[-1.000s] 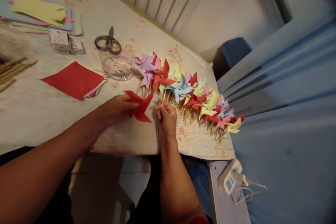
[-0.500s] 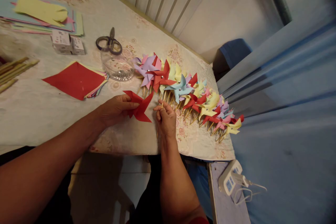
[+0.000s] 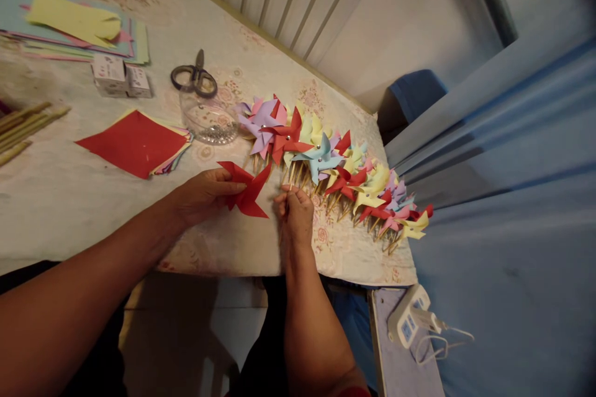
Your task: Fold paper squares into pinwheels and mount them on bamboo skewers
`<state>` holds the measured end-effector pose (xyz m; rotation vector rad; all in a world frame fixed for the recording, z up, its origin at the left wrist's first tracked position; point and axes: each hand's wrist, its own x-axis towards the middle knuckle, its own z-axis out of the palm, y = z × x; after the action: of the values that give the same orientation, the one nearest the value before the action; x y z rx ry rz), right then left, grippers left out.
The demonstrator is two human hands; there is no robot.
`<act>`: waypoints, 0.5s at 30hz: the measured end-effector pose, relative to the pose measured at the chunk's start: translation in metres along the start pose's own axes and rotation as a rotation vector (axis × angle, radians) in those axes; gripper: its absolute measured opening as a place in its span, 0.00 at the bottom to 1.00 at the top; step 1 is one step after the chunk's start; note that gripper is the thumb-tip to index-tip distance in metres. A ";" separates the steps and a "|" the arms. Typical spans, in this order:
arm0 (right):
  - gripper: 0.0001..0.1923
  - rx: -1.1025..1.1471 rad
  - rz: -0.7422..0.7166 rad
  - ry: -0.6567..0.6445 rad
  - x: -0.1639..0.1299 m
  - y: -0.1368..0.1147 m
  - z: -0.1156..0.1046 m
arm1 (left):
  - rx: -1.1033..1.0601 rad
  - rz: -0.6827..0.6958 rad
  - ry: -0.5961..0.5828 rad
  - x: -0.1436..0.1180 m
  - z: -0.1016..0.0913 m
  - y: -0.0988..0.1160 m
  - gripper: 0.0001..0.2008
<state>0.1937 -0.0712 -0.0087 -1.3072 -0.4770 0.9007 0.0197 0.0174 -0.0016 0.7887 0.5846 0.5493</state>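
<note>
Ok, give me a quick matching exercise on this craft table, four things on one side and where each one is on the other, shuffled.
Things:
1. scissors
2. red pinwheel
3. thin stick
4. wooden sticks

Places:
A. at the table's left edge
B. pinched in the right hand
C. held in the left hand
D. lying across the top of the clear jar

Pairs: 1-D, 2-C, 3-B, 4-A

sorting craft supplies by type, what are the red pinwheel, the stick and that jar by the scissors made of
Red pinwheel: matte paper, by its crisp folds. Stick in the right hand: pale wood or bamboo, apparently. Jar: clear glass or plastic, see-through with shiny bits inside.
</note>
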 end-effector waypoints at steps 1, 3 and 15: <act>0.07 0.001 -0.001 0.004 0.000 -0.001 0.001 | -0.009 -0.003 0.000 0.000 0.000 0.000 0.12; 0.07 -0.005 -0.002 0.010 -0.001 -0.002 0.002 | -0.023 -0.006 0.003 -0.001 0.001 0.000 0.12; 0.10 0.017 -0.023 0.020 -0.003 -0.003 0.004 | -0.043 -0.026 0.008 -0.002 0.001 0.001 0.11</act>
<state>0.1899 -0.0711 -0.0041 -1.2922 -0.4671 0.8700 0.0188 0.0167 0.0004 0.7377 0.5879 0.5400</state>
